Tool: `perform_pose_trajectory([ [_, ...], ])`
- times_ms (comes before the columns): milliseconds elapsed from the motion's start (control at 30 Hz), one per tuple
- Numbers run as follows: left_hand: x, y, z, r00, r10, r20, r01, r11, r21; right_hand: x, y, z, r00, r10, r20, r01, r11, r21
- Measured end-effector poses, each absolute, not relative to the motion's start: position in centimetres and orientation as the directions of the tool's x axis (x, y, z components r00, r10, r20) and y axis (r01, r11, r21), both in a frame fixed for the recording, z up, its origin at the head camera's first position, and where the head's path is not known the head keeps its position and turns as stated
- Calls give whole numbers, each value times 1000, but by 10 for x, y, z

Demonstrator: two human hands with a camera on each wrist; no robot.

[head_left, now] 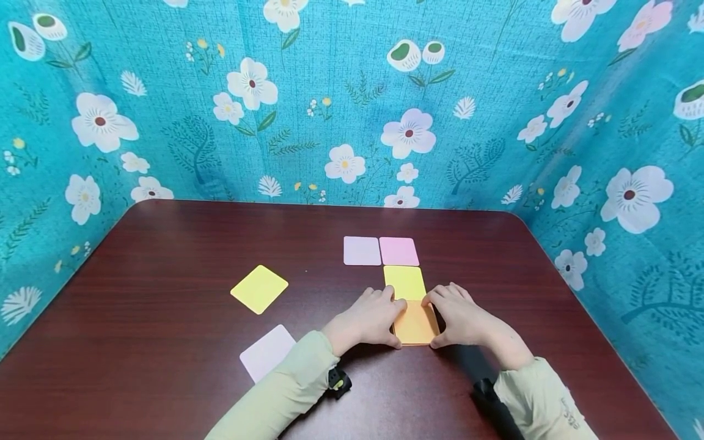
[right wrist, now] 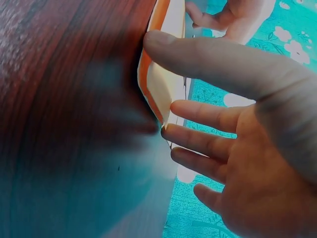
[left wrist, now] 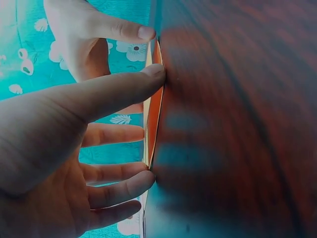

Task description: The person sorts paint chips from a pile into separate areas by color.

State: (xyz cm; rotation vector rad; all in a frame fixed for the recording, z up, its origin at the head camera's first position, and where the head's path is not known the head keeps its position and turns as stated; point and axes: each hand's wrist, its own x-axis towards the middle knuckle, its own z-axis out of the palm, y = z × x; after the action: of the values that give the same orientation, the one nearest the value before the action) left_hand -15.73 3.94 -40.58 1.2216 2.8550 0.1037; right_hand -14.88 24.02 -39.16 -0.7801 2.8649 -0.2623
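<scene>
Both hands frame the orange card [head_left: 415,324], which lies flat just below the yellow card [head_left: 404,282], right of the worktop's [head_left: 165,293] middle. Left hand [head_left: 367,318] and right hand [head_left: 461,316] touch its side edges with straight fingertips, gripping nothing. Best nudged gently, edges flush; the thin, smooth, round-cornered card slides easily on polished wood.

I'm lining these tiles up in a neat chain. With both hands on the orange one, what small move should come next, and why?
Probably nudge the orange tile a touch farther from you until its far edge meets the yellow tile squarely. The left hand and right hand already bracket its sides with straight fingers, and its edge looks slightly askew against the yellow one.
</scene>
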Motion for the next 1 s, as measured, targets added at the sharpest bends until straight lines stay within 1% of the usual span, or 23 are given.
perform_pose_trajectory([
  [400,-155,40,-408,-698,716,-25,714,698,53,-145,237,-394,-861,-493,-122,-465,862,-201],
  [533,-156,37,-408,-700,714,-14,712,699,69,-148,232,-390,-860,-497,-117,-470,860,-199],
  [633,-158,30,-406,-708,706,-14,701,705,112,-153,223,-384,-855,-505,-118,-476,855,-207],
  [800,-162,7,-398,-740,672,-15,660,730,180,-165,199,-372,-841,-527,-126,-499,843,-201],
  [1000,-168,-31,-393,-803,596,-13,582,787,204,-177,170,-369,-797,-594,-113,-568,799,-198],
])
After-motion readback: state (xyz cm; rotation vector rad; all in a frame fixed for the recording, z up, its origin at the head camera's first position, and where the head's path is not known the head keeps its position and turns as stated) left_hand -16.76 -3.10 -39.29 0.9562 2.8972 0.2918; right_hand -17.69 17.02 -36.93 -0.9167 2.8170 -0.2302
